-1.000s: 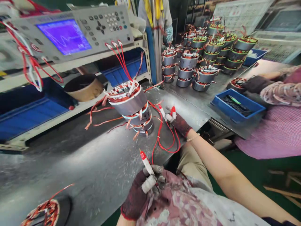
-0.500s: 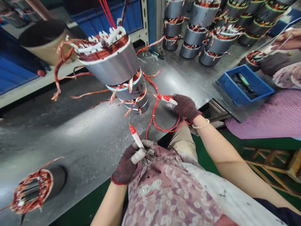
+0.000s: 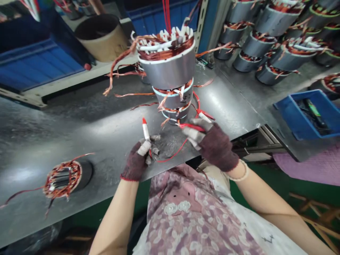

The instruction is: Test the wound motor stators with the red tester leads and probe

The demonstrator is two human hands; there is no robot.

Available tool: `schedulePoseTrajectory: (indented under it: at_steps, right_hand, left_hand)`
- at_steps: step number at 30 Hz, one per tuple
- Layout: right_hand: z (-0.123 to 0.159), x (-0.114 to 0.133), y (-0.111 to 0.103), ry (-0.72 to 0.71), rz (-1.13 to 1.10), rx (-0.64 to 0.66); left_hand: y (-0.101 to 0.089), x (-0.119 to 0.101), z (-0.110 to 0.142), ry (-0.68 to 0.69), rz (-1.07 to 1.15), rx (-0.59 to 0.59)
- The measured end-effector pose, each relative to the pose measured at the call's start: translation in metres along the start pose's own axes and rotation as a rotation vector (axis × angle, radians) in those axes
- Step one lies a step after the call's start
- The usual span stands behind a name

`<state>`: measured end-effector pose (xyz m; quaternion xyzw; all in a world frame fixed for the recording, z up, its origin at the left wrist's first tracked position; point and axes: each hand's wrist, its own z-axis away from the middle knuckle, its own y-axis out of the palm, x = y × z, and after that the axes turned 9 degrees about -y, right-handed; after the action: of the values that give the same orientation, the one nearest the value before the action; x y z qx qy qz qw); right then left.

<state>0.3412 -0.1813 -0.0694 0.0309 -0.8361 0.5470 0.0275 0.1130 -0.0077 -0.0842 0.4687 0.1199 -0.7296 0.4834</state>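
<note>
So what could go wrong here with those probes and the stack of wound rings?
The top ring looks wider than those under it, so a knock from the right hand, close to the stack's base, might shift it.

The red cable running between the hands could snag if the left hand pulls its red-tipped probe away.

Loose copper leads stick out from the stack and might catch a glove.
</note>
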Motion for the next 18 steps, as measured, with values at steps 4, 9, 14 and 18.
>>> schedulePoseTrajectory:
  at_steps: [4,9,14,18]
  right_hand:
    - [-0.029,0.032,0.026,-0.262,0.084,0.045]
    - [-0.041,0.037,0.040,-0.230,0.143,0.037]
    - [-0.034,0.036,0.046,-0.240,0.193,-0.054]
    - [-0.032,0.037,0.062,-0.233,0.259,-0.190]
  left_hand:
    - [0.002,-0.023,-0.026,0.054,0.104,-0.015]
    - [0.007,-0.027,-0.035,-0.076,0.282,-0.085]
    - [0.005,-0.020,-0.035,-0.018,0.319,-0.110]
    - [0.007,-0.020,-0.036,0.020,0.333,-0.097]
